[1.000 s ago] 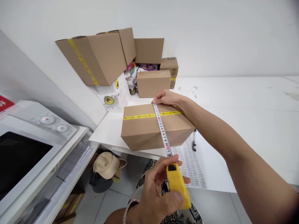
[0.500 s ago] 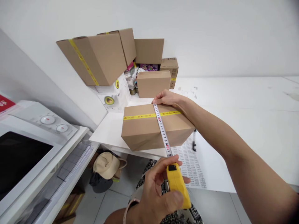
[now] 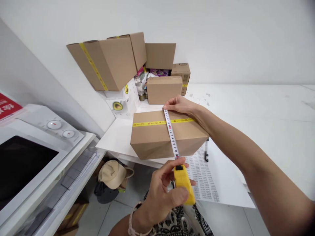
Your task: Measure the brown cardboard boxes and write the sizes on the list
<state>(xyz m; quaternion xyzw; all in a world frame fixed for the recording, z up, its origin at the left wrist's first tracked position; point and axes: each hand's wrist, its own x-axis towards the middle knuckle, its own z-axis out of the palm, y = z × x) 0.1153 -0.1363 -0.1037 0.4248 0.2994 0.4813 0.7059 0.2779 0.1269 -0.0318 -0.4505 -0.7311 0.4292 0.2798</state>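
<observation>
My left hand (image 3: 163,191) is closed around the yellow case of a tape measure (image 3: 185,188), just off the table's front edge. The white blade (image 3: 171,132) runs out from it across the top of a cardboard box (image 3: 147,134) sealed with yellow printed tape (image 3: 150,124). At the box's far edge, the fingertips of my right hand (image 3: 178,104) pinch the blade's end. My right forearm passes over the box's right side. The box lies flat at the front of the white table.
Stacked cardboard boxes (image 3: 118,62) and white boxes with avocado pictures (image 3: 123,106) stand behind on the left. A smaller carton (image 3: 164,91) is behind the box. Printed sheets (image 3: 201,177) and a black pen (image 3: 206,153) lie right. A microwave (image 3: 27,157) stands left; caps (image 3: 112,175) hang below.
My left hand has moved the tape case slightly up toward the box, and less blade shows between them. My right hand keeps its pinch at the far edge. The view has shifted a little.
</observation>
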